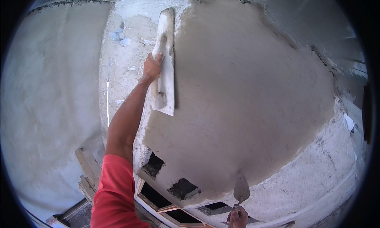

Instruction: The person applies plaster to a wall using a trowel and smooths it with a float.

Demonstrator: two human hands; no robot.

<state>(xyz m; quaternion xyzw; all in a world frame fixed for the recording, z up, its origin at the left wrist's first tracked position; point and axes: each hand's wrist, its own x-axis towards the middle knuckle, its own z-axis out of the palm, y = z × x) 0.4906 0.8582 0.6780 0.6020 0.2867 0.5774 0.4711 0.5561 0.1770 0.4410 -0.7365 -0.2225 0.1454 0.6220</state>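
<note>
Red cloth sleeves the near left arm, while low at the frame's edge the right hand (237, 218) grips one small pointed steel trowel (241, 189), its blade touching the wet grey plaster coat (253, 97). Three dark rectangular holes (183, 188) pierce the wall's lower edge above stacked wooden planks (88, 176). Farther up, the left hand (152, 66) clasps one long plaster-crusted float (166, 63), pressed flat at the coat's left border beside bare white wall (122, 73).

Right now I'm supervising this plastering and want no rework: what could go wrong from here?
The left hand presses the float at the wet plaster edge; tilting it could gouge the smooth coat. The right hand holds the trowel tip-up near the lower edge, where it might scrape plaster off. Loosened plaster could drop into the dark wall openings below.
</note>
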